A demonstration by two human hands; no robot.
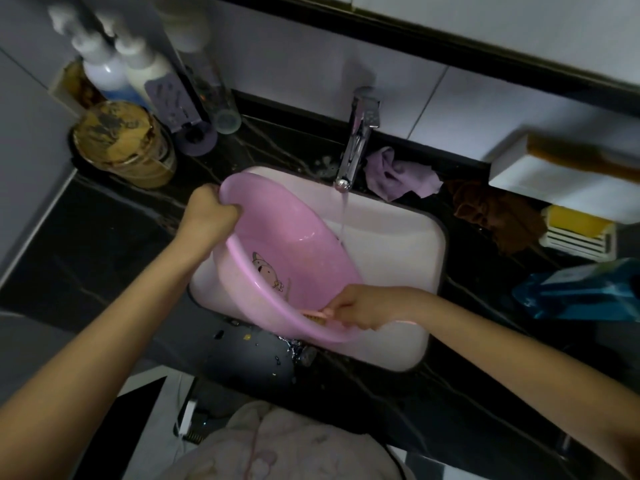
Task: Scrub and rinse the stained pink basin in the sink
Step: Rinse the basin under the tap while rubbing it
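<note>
The pink basin (291, 237) stands tilted on its side in the white sink (408, 258), its inside facing right, a cartoon print on its bottom. My left hand (211, 211) grips its upper left rim. My right hand (363, 306) holds a small pink brush (317, 313) with pale bristles against the inside of the lower rim. Water runs from the chrome tap (356, 140) in a thin stream onto the basin's right edge.
Black marble counter (104, 237) surrounds the sink. At the back left stand a stained jar (121, 143) and pump bottles (104, 67). A lilac cloth (398, 174) and a brown cloth (495, 213) lie right of the tap, then a soap dish (578, 233) and a blue packet (581, 289).
</note>
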